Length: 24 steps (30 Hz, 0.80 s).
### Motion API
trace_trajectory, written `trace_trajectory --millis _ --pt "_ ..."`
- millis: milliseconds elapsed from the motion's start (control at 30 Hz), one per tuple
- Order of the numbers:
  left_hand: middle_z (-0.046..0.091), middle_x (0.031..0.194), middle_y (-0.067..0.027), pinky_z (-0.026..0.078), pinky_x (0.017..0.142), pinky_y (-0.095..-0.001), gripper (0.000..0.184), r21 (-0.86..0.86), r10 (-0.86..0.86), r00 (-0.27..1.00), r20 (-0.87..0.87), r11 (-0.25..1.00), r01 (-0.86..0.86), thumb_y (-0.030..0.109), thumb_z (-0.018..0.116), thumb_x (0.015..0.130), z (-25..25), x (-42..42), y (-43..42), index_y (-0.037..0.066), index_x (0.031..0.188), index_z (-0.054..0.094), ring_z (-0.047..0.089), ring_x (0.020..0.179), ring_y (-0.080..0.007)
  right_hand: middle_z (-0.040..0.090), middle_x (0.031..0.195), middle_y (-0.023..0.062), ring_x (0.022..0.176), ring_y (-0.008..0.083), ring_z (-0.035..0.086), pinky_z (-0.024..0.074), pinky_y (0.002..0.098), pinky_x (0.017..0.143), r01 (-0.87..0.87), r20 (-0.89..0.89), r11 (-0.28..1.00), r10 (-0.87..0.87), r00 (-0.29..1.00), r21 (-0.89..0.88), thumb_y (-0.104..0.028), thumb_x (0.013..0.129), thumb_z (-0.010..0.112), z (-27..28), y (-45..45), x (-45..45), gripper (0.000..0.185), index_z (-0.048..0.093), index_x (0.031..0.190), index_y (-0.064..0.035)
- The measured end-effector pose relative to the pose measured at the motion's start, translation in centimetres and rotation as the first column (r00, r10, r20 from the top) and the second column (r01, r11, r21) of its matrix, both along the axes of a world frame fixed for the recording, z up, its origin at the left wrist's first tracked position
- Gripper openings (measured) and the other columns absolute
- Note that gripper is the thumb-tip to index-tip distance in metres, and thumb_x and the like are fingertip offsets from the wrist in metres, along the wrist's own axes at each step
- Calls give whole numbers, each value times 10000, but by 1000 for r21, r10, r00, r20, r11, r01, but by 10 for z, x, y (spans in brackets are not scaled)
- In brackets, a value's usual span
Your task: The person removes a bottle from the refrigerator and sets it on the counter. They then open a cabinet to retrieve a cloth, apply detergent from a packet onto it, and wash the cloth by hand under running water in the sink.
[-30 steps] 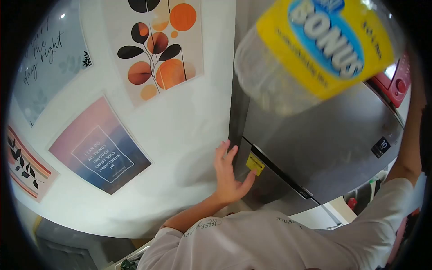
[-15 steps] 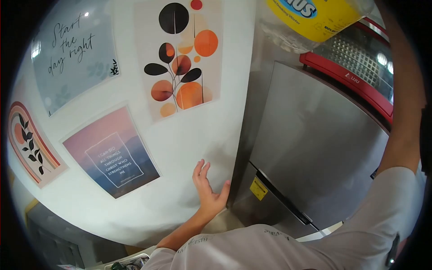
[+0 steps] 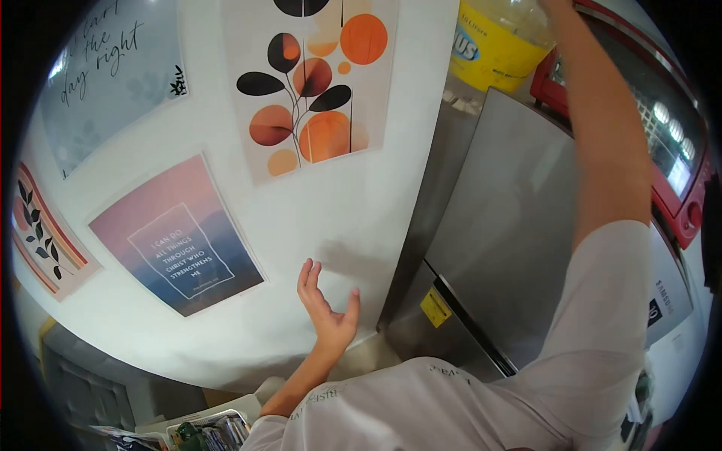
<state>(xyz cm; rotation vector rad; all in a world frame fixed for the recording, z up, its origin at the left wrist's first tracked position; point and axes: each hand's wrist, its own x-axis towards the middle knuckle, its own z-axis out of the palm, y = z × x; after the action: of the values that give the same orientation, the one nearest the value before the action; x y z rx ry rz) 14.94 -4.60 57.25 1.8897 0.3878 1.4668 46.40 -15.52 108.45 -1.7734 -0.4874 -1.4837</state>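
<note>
My left hand [image 3: 329, 312] is raised in front of the white panel, low in the middle of the view, with its fingers apart and nothing in them. A large clear plastic bottle with a yellow and blue label [image 3: 500, 56] is at the top, by the upper edge of the grey refrigerator [image 3: 500, 225]. My right arm stretches up to this bottle. Only the edge of my right hand [image 3: 555, 4] shows at the frame's top, against the bottle; its fingers are out of view. The bottle's top is cut off.
Several printed posters [image 3: 180, 239] hang on the white panel at left. A red appliance with a glass front [image 3: 669, 180] is at upper right. At lower left are a grey cushioned seat [image 3: 83, 379] and a white basket of small items [image 3: 173, 434].
The bottle, near and large at first, has moved away toward the refrigerator's upper edge with my right arm reaching after it. My left hand has shifted left, away from the refrigerator. The view has turned.
</note>
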Motion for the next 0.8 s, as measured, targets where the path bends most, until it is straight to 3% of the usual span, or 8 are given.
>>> trace_trajectory --millis 67,133,433,533,633,733,800 --pt "277 1367 -183 206 1045 -418 691 -3 19 1000 3 1000 -19 47 643 711 -1 1 4 32 1318 313 271 1267 -326 606 982 283 972 396 585 452 425 847 76 -119 997 -73 990 14 -491 724 587 -16 22 31 582 643 934 49" --pt "280 1366 -180 204 1046 -416 690 -8 42 999 4 999 -42 49 643 712 -5 0 7 32 1318 313 271 1267 -323 610 980 279 972 397 586 453 428 846 -95 -174 995 101 980 44 -488 722 594 -52 41 28 595 636 939 65" --pt "285 1361 -179 201 1048 -416 675 -7 90 996 -6 996 -90 57 639 729 -4 -1 7 26 1319 311 286 1261 -322 617 949 279 962 394 588 457 420 840 -216 -391 976 214 895 39 -425 741 604 -123 76 44 523 633 894 74" --pt "285 1362 -178 203 1047 -417 675 -17 74 997 -10 997 -74 56 637 731 -4 2 2 24 1320 309 287 1260 -323 615 934 275 946 410 583 459 432 826 -123 -142 989 133 981 77 -337 782 572 -125 89 96 418 625 833 75" --pt "281 1364 -183 206 1046 -418 677 -16 40 999 -1 999 -40 59 639 733 0 4 -4 24 1322 306 284 1262 -322 608 950 265 930 417 579 462 447 806 -180 -186 979 161 969 -90 -232 782 548 -129 87 109 297 623 807 55" --pt "279 1366 -184 209 1044 -417 676 -15 21 1000 14 1000 -21 61 640 734 -1 5 -9 25 1322 308 279 1265 -320 607 932 263 881 413 591 473 451 768 -200 -66 907 189 980 -371 -182 754 538 -133 80 100 240 641 813 26" --pt "278 1367 -182 212 1042 -416 667 -13 26 1000 15 1000 -26 64 642 735 -2 4 -12 27 1317 317 280 1263 -319 614 900 256 852 407 600 482 448 743 -29 12 925 36 999 -380 -176 740 534 -148 81 82 233 650 815 11"
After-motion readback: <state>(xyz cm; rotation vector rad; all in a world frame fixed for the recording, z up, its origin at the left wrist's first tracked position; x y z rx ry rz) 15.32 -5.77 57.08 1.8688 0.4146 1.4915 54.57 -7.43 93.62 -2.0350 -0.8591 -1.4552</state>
